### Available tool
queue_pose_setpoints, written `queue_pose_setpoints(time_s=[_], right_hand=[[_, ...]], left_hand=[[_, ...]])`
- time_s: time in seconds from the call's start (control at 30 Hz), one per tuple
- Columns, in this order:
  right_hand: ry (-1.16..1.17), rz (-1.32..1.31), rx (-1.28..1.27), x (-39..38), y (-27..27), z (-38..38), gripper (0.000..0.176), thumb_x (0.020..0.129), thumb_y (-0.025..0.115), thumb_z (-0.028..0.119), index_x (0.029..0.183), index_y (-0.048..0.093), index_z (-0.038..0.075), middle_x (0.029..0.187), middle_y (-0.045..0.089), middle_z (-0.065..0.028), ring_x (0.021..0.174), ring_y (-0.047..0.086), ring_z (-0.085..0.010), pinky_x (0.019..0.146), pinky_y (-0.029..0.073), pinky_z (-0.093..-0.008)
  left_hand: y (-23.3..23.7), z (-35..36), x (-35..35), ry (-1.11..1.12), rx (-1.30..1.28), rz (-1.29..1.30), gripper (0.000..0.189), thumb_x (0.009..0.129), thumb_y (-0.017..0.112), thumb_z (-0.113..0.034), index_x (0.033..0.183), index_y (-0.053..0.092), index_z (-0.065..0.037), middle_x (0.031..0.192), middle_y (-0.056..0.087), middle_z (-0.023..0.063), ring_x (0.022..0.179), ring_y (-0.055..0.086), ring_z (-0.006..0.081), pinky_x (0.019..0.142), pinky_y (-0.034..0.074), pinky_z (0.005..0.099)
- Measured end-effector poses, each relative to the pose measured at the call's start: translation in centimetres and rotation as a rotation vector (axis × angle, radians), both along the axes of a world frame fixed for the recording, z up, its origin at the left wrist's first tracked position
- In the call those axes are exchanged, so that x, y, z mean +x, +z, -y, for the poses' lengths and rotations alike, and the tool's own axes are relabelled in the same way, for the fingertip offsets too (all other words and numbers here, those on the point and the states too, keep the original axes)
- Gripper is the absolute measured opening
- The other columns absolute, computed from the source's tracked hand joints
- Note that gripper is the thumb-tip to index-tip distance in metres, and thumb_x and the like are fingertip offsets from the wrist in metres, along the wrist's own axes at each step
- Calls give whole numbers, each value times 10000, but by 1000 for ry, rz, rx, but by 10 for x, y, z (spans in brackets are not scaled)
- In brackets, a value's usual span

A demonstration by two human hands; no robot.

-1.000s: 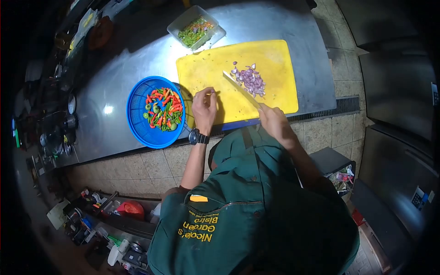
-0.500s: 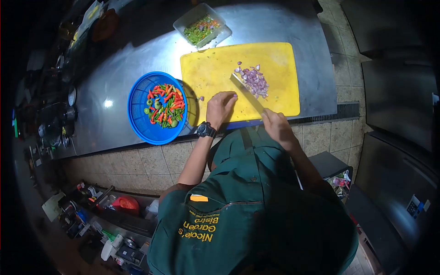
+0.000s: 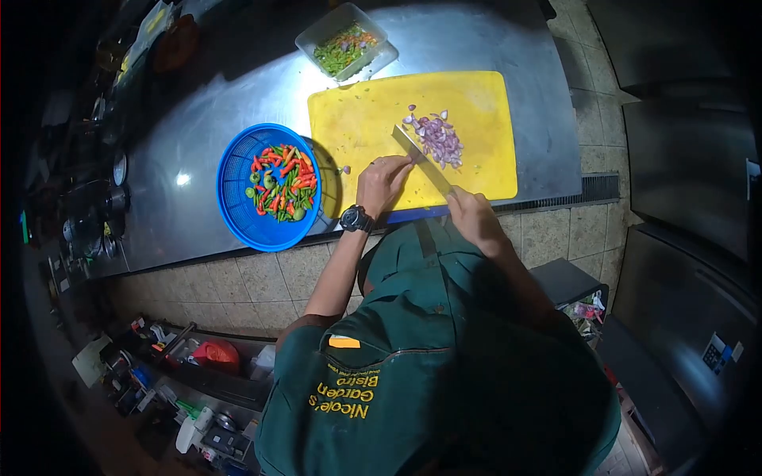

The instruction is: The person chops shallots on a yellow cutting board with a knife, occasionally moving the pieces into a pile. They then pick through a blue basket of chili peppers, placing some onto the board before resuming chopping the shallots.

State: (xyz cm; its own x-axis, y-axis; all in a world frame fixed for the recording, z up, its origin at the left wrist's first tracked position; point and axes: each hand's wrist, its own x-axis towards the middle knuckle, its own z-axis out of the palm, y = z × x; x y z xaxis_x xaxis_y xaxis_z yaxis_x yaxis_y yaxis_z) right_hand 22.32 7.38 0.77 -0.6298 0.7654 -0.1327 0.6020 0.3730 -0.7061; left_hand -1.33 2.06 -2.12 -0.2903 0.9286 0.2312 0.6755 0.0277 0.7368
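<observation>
My right hand (image 3: 474,217) is wrapped round the handle of a knife (image 3: 423,163), whose blade slants up and left over the yellow cutting board (image 3: 357,115). Right of the blade lies a pile of chopped purple shallots (image 3: 440,141). My left hand (image 3: 382,181), with a black watch at the wrist, has its fingers pressed together beside the blade; what they pinch is too small to name. A small shallot piece (image 3: 345,170) lies on the board left of that hand.
Left of the board stands a blue basket (image 3: 230,190) of red and green chillies with small green fruits. Behind the board, a clear container (image 3: 311,38) holds chopped green and orange pieces. All rest on a metal table (image 3: 171,151).
The fingers of my left hand have come together and closer to the blade. My right hand and the knife have shifted slightly left.
</observation>
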Motion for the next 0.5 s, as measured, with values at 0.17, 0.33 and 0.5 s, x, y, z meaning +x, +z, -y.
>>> queue_pose_setpoints(time_s=[0.17, 0.33, 0.5], right_hand=[[-6, 12, 52, 3, -6, -4, 282, 995, 658, 212, 1174, 708, 1, 832, 687, -292, 802, 678, -490, 773, 566, -553], [-12, 44, 46, 1, 1, -1, 290, 993, 658, 212, 1191, 708, 6, 815, 686, -286, 790, 681, -487, 767, 569, -549], [4, 46, 33, -3, 3, -3, 299, 995, 645, 206, 1215, 705, 12, 804, 687, -284, 762, 682, -487, 757, 570, -553]], left_hand=[[-1, -6, -3, -33, -16, -9, 115, 922, 772, -167, 995, 800, -83, 977, 791, 91, 886, 742, 290, 780, 596, 392], [-1, -8, -5, -55, -26, -13, 102, 916, 771, -165, 966, 801, -81, 970, 790, 89, 884, 740, 290, 786, 592, 394], [-3, -9, -8, -69, -17, 6, 92, 918, 768, -156, 956, 798, -78, 961, 788, 91, 883, 737, 294, 789, 588, 400]])
